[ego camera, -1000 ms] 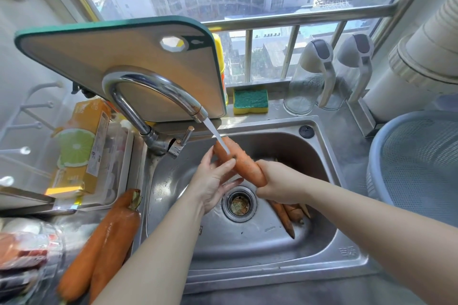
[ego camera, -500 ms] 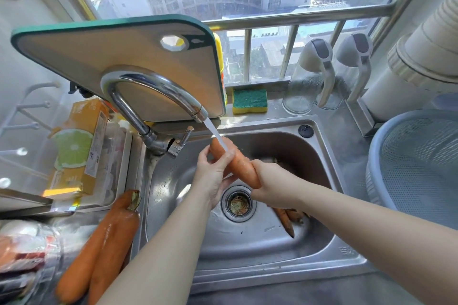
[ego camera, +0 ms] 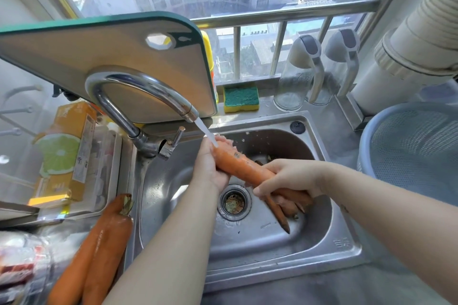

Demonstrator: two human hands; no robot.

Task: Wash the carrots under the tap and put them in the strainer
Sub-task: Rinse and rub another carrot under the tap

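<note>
Carrot (ego camera: 244, 168) held over the sink (ego camera: 329, 252), slanting from its thick end under the tap (ego camera: 138, 91) down toward the right. Left hand (ego camera: 210, 168) wrapped around the upper, thick end, fingers curled behind it, grip closed on the carrot. Right hand (ego camera: 287, 178) closed over the lower part, thumb and fingers around it from above; the narrow end hidden beneath that hand. Water stream (ego camera: 205, 132) striking the carrot's top end just above the left grip, droplets scattering past it.

Carrot surface orange, wet and glossy, with a small dark blemish near the thick end, between the two grips.

More carrots (ego camera: 282, 213) lying in the sink basin directly below the right hand, tips pointing toward the near rim, just right of the drain (ego camera: 234, 203). Two further carrots (ego camera: 99, 252) lying side by side on the tabletop, left of and below the left forearm, touching each other, one with a stub of stem.

Strainer (ego camera: 409, 146), pale blue and perforated, standing on the tabletop to the right of the right hand, well apart from it. No carrot visible in the part of it shown.
</note>
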